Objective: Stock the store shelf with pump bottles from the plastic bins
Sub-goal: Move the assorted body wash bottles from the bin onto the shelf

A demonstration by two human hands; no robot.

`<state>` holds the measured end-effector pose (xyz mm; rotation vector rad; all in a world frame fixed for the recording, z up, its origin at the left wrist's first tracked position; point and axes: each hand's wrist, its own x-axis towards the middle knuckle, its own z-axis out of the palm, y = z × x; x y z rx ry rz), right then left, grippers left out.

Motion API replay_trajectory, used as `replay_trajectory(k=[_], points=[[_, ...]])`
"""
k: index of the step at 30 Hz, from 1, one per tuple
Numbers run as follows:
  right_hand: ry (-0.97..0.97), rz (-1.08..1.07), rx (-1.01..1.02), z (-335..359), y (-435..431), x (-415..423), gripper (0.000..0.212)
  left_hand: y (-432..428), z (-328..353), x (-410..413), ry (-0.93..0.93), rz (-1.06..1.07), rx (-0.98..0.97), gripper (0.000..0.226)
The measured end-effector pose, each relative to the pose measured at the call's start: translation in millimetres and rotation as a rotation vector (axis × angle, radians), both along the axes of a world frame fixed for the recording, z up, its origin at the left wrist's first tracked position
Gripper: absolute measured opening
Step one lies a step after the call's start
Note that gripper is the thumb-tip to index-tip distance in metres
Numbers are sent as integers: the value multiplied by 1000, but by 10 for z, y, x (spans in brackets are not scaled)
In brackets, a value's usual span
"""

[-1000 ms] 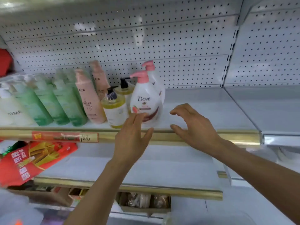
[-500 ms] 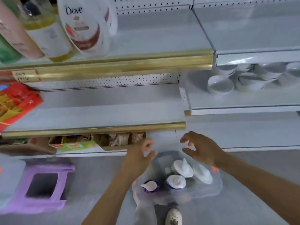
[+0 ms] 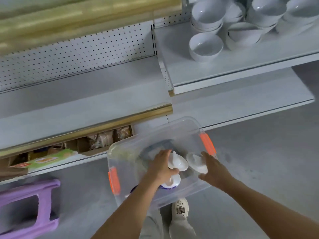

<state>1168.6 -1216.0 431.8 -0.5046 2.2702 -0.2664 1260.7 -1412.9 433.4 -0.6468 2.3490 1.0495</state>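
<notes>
A clear plastic bin with orange latches stands on the floor below me. Inside it are upright pump bottles, seen from above. My left hand is inside the bin, its thumb and fingers curled around the white pump head of one pump bottle. My right hand is at the bin's right side, fingers spread against the white head of a second pump bottle. A third pump bottle with a purple-blue label shows just under my left hand. The bottles' bodies are mostly hidden.
A low shelf with a gold edge strip juts out left of the bin, with cardboard boxes of packets beneath it. White bowls sit on the right shelf. A purple stool stands at lower left. My shoe is beside the bin.
My view has dropped from the stocked upper shelf to the floor bin. Both hands came down from the shelf edge into the bin, and the left has closed on a pump head.
</notes>
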Motion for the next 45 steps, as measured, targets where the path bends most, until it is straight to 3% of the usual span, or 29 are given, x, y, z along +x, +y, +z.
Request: replay_trajectory(k=[5,8,13,16,18,22,27,30,35,42,45], points=[[74,-204,-186,-270,-106,86,87,72,-369,-179,-90,-7,-17,109],[66,-345,-244,-371,-144,85,91,51,-495,-232,-98,18,43,114],[74,-436,-278,-434,-150,50,94,52,-484,-299,-21,-23,1,90],[90,-502,-285,-447,-189,11,77,74,-496,-339,58,-51,-63,76],[75,-556,-294,-458,-234,-9,65,53,-538,-359,94,-91,-107,74],[27,-510,-280,-475,-280,-51,72,-26,-561,-384,57,-189,-128,72],[90,-488,-256,-367,-248,-28,61,-71,-440,-359,61,-191,-168,65],[85,-452,-294,-142,-212,-33,60,-191,-194,-301,116,-114,-188,70],[64,-400,-450,476,-295,-177,61,-484,400,-114,201,156,-32,68],[9,-339,-698,1529,-642,-455,55,-671,1342,79,488,556,260,68],[-3,-284,-816,2005,-791,-527,52,-784,1776,151,587,611,265,62]])
